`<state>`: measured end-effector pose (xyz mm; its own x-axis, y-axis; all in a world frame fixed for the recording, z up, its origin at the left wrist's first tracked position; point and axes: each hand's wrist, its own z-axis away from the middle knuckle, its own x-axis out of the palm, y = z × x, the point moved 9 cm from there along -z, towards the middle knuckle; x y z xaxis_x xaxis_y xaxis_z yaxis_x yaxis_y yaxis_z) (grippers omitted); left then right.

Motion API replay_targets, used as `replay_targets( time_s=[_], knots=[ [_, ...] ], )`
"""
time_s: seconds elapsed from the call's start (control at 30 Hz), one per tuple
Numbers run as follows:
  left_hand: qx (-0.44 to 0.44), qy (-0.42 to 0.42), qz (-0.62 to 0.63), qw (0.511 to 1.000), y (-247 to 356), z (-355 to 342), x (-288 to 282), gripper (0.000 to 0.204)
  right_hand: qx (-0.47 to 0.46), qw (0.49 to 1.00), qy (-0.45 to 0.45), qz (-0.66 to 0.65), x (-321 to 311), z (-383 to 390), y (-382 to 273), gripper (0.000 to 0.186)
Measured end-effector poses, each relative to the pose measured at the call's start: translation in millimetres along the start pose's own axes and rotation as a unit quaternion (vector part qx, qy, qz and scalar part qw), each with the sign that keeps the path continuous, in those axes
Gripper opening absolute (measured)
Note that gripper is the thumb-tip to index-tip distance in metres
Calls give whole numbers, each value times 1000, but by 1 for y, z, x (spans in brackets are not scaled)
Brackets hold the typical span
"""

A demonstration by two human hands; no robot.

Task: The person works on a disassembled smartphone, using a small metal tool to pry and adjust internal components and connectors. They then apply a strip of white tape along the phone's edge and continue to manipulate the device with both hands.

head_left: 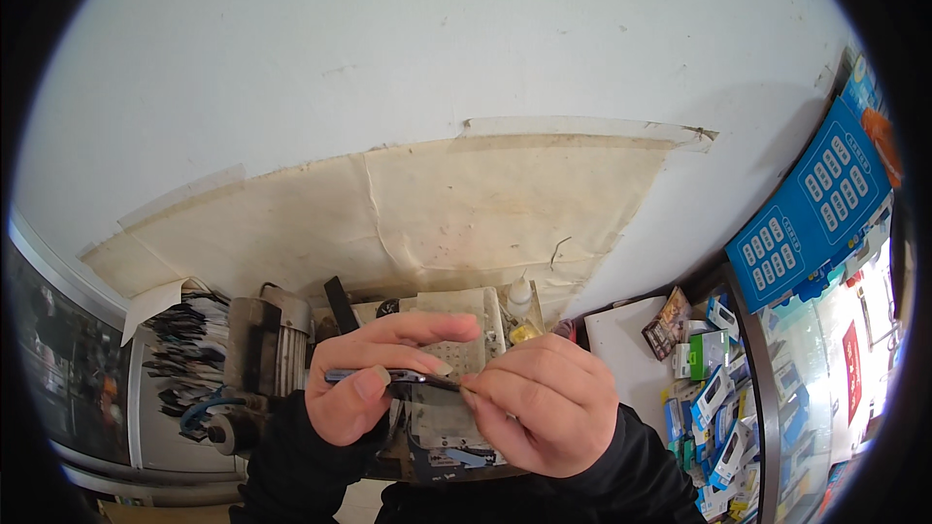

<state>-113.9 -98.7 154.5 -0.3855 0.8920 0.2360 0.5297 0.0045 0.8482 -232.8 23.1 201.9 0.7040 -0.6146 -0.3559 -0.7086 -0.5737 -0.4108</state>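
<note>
Here, half-open left hand (pixel 374 354) and curled right hand (pixel 549 403) pinch a dark strip (pixel 403 376) crosswise, thin end rightward.

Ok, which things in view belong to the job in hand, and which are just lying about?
In the job:
- slim dark item
- left hand, holding it
- right hand, pinching its end

Apparently lying about:
- white nozzle bottle
- bench machine
- small boxes

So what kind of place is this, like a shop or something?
Probably a small shop with a repair corner, though I can't be sure. There's a heap of small boxes on the right, a worn, motor-like machine on the left and a small white bottle in the middle.
</note>
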Motion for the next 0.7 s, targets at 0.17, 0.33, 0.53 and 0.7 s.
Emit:
replay_targets(
  time_s=[0.17, 0.33, 0.53, 0.7],
  knots=[
    [-7, 5, 1, 1000, -1, 0, -2, 49, 7, 1000, -6, 1, 3, 4, 4, 28],
    [-17, 0, -45, 999, -2, 1, -4, 51, 9, 1000, -17, 3, 4, 8, 6, 28],
    [-17, -1, -46, 999, -2, 1, -6, 52, 10, 1000, -20, 7, 4, 11, 8, 28],
    [-5, -11, -40, 999, -1, 0, -4, 51, 12, 1000, -23, 6, 4, 13, 9, 29]
  ],
)
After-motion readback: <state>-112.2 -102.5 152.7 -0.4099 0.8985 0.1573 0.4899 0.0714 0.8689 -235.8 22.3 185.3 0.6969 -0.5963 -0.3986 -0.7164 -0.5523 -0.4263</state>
